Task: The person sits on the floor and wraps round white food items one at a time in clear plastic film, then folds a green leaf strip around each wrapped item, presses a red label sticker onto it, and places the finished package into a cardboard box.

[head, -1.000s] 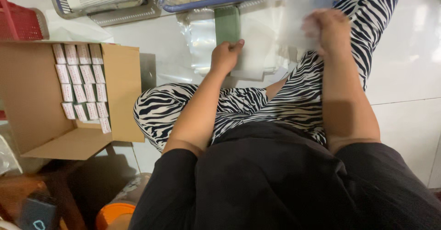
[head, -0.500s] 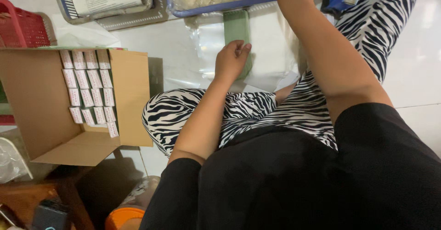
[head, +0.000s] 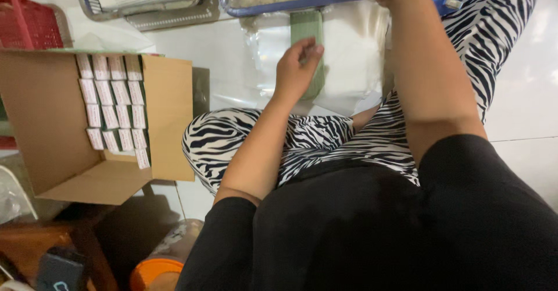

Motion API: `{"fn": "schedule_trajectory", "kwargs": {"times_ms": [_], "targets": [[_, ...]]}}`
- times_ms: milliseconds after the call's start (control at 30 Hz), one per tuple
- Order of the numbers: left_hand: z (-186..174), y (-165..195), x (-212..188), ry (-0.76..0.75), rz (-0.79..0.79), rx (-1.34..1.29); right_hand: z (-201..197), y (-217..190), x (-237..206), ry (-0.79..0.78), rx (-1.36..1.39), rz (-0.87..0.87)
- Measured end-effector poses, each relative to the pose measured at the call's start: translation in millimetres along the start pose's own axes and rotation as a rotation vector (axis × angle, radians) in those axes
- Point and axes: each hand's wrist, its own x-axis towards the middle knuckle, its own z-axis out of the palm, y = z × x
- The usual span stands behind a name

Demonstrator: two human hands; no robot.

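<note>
Left hand (head: 296,70) fingers resting on green strip (head: 308,35) atop clear bags (head: 349,58).

A white tiled floor (head: 523,93) fills the scene, glossy under bright light. A red basket (head: 35,26) stands far left. A brown wooden stool (head: 40,238) sits near left.

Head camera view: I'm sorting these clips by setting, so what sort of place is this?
Probably a home floor used for small-scale packing. The person sits on pale floor tiles, with a cardboard box of small packets, a blue tray of pale round pieces and clear plastic bags around them.
</note>
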Motion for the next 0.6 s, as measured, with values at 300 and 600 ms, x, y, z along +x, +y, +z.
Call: {"fn": "schedule_trajectory", "kwargs": {"times_ms": [300,600], "targets": [[-23.9,-2.8,-13.0,-0.224,-0.144,-1.111,30.0,-14.4,-124.0,-0.493,0.890,-0.130],[-34.5,63.5,-63.5,-0.663,-0.071,-1.465,42.9,-27.6,-191.4,-0.477,0.979,-0.091]]}}
